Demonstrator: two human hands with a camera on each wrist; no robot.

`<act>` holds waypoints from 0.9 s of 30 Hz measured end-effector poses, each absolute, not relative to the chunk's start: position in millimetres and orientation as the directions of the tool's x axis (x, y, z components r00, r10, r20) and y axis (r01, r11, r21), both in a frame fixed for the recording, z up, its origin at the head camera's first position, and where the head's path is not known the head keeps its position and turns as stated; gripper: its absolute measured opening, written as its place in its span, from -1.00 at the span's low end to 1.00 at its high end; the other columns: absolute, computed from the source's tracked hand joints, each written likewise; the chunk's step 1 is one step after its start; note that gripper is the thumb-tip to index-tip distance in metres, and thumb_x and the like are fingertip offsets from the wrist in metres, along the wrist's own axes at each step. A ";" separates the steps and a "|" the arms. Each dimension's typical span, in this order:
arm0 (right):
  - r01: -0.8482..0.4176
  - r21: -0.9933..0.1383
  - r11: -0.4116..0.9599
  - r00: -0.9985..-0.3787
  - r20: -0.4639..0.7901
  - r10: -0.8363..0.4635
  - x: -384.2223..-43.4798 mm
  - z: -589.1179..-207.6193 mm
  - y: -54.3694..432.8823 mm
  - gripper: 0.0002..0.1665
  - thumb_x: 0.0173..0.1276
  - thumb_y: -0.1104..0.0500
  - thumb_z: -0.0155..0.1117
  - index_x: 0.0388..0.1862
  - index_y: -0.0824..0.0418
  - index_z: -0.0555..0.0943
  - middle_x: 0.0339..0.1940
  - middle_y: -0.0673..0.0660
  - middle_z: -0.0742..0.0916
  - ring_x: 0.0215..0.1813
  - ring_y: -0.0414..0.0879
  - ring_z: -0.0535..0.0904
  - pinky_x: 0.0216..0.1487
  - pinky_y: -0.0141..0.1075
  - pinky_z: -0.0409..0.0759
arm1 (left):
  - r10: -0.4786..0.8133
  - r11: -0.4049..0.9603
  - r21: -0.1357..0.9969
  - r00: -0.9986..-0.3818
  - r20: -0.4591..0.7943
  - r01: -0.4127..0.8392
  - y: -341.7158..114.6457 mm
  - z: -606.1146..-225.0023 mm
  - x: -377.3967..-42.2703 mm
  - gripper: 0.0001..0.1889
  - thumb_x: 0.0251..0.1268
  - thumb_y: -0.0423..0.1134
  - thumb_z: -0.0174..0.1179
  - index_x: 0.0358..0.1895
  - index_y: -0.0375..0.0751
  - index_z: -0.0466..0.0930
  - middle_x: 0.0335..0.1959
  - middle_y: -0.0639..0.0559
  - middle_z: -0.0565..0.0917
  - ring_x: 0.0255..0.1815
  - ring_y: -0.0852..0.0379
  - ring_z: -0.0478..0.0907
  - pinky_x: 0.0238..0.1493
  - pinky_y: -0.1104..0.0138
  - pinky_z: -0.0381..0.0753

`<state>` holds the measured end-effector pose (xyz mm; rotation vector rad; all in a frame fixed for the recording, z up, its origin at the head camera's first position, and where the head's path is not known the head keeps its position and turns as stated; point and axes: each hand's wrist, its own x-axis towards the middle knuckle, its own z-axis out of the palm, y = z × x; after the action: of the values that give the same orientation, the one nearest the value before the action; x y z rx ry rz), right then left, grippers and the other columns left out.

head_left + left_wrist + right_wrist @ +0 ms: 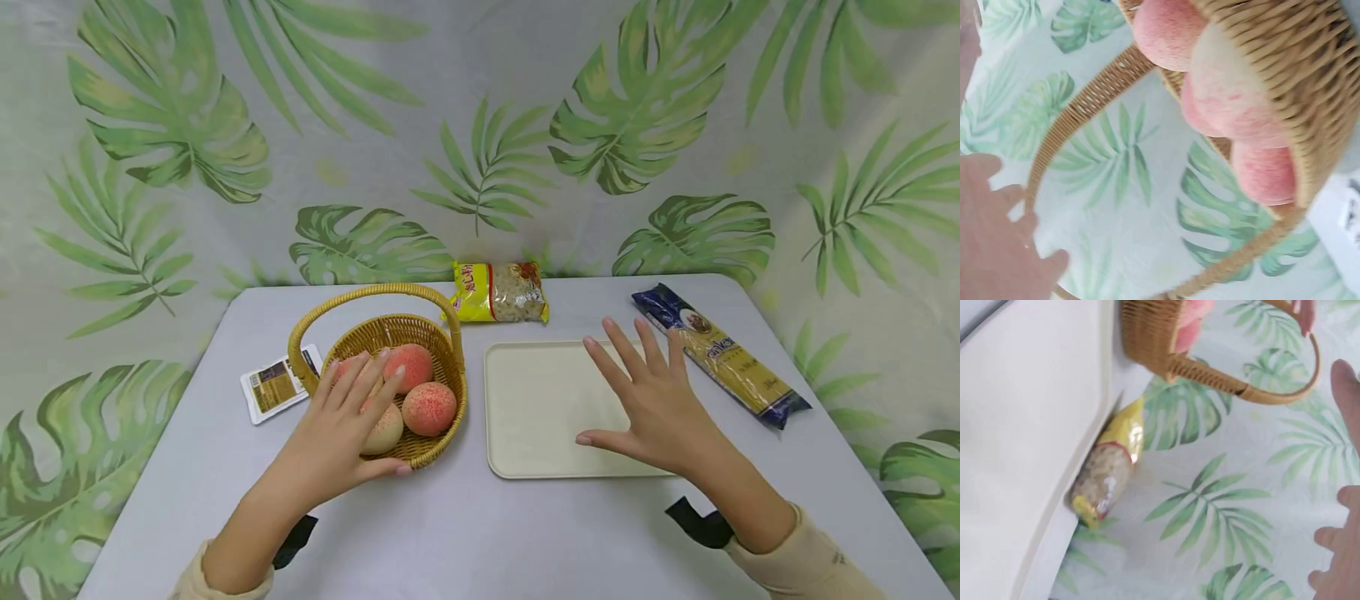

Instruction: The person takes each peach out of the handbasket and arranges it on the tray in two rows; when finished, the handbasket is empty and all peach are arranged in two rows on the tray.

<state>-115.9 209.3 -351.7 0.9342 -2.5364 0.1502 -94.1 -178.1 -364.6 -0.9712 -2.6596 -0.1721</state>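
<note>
A wicker basket (431, 446) with a tall arched handle holds several pink and cream peaches (429, 408). Over its near left side is my left hand (337, 433), fingers spread and holding nothing; it hides part of the fruit. In the left wrist view the peaches (1235, 94) show past the basket's rim, apart from the fingers. My right hand (656, 400) is spread above the right part of a cream rectangular tray (547, 408), also with nothing in it. The right wrist view shows the tray (1035, 425) beside the basket (1150, 337).
Behind the tray lies a yellow and clear food bag (498, 292). A long blue-ended pasta packet (720, 354) slants along the table's right side. Left of the basket is a flat white and brown pouch (273, 387). A leaf-patterned cloth (480, 167) hangs behind the white table (450, 542).
</note>
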 end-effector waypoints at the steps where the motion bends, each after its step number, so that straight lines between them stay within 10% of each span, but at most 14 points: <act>1: -0.661 0.014 0.750 -0.665 0.452 -0.595 -117.2 -351.6 204.6 0.17 0.01 -0.60 -0.25 0.45 0.03 -0.16 0.43 0.20 -0.03 0.38 0.25 -0.27 0.27 0.28 -0.37 | 0.602 0.761 0.023 -0.720 0.345 0.648 -179.7 -366.1 -93.3 0.06 -0.06 0.49 -0.13 0.42 -0.16 -0.13 0.42 -0.13 -0.16 0.38 -0.12 -0.23 0.35 -0.07 -0.28; 12: -0.816 -0.296 0.497 -0.565 0.591 -0.575 -135.6 -371.0 141.6 0.10 0.10 -0.40 0.04 0.38 0.29 0.04 0.36 0.22 0.20 0.37 0.15 -0.02 0.38 -0.01 -0.03 | 0.376 0.779 0.214 -0.712 0.593 0.589 -191.2 -399.1 -77.0 0.05 -0.03 0.42 -0.04 0.38 -0.28 -0.11 0.36 -0.25 -0.03 0.33 -0.22 -0.09 0.36 0.00 -0.10; 27: -0.789 -0.477 0.388 -0.610 0.530 -0.589 -150.7 -416.6 90.5 0.08 -0.04 0.03 0.46 0.37 0.29 0.09 0.34 0.17 0.25 0.35 -0.01 0.10 0.35 -0.16 0.14 | 0.039 0.799 0.498 -0.856 0.516 0.336 -196.4 -449.4 -65.7 0.13 -0.13 0.35 0.15 0.39 -0.32 -0.12 0.34 -0.27 -0.02 0.30 -0.27 -0.06 0.21 -0.17 0.14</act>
<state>-150.7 90.5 -416.6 1.2128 -2.3758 1.0428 -65.7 -196.4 -449.4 -0.2790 -2.4944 -0.8168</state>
